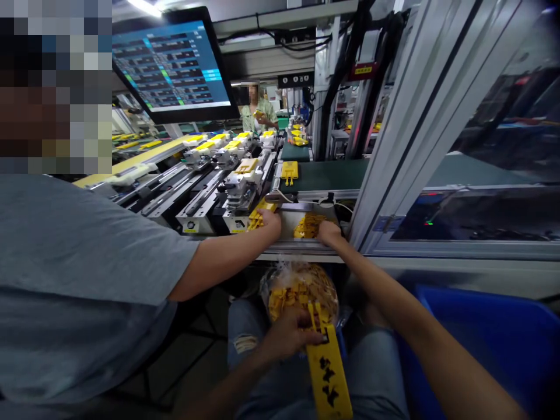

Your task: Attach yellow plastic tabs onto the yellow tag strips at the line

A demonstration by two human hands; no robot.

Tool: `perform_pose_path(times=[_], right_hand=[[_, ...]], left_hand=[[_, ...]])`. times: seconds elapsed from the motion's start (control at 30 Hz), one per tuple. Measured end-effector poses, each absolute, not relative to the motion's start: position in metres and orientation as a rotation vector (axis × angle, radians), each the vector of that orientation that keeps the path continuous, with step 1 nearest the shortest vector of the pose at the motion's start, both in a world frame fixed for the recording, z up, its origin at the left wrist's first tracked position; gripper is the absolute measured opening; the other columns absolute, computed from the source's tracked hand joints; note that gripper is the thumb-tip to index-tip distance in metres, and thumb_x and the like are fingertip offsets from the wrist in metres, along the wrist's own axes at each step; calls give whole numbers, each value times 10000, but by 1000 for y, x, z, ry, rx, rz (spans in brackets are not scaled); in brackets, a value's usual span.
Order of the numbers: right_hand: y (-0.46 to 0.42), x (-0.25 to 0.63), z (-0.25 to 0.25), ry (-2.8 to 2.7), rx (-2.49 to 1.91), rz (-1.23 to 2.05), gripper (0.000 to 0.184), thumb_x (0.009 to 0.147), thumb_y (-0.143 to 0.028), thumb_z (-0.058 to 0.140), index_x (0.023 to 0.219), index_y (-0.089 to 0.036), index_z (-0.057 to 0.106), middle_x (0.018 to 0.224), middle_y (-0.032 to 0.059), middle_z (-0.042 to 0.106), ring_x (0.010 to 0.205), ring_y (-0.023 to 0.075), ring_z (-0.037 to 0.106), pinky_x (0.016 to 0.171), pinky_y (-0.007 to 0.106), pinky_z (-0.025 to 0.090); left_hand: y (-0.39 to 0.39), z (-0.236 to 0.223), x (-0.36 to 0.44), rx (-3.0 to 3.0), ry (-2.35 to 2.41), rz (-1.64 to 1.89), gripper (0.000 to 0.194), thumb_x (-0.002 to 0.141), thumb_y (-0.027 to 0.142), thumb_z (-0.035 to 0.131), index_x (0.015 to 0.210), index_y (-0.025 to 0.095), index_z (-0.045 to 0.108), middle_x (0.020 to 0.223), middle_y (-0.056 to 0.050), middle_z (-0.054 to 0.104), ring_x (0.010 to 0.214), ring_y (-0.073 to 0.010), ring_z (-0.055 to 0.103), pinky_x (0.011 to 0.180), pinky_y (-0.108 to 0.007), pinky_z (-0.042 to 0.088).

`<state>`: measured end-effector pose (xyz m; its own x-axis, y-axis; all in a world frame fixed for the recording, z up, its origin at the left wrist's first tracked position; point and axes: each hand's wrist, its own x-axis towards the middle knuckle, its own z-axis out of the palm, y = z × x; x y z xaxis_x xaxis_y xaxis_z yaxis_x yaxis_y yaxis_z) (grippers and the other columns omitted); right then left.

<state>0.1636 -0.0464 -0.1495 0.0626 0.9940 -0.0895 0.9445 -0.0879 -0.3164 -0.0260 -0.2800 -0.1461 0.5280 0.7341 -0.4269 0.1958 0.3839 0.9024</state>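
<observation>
My left hand (291,333) is closed round the upper end of a flat yellow rectangular device (329,373) with black marks and two short yellow prongs or cable ends. It is held tilted over my lap. Farther forward, my right hand (329,232) reaches to the right side of a pile of small yellow parts (307,225) on a metal tray (286,224). Its fingers are curled, their tips hidden. Between my knees sits a clear plastic bag (280,280) full of similar small yellow parts, just beyond the left hand.
At my left a co-worker in a grey shirt (87,251) reaches in, a hand (272,223) at yellow pieces. A green conveyor (332,175) carries a yellow device (289,170). Rail fixtures (238,189), a monitor (175,70), an aluminium post (394,122) and a blue bin (481,309) stand around.
</observation>
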Motion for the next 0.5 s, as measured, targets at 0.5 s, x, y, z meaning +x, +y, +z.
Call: perform_pose_path(times=[0.5], right_hand=[[-86, 179, -148, -1687, -1733, 472, 193, 860, -325, 633, 951, -169, 701, 827, 69, 725, 787, 199, 688, 719, 262, 512]], left_hand=[[-299, -223, -13, 945, 885, 370, 478, 492, 431, 909, 814, 111, 760, 823, -79, 709, 699, -177, 596, 711, -289, 433]])
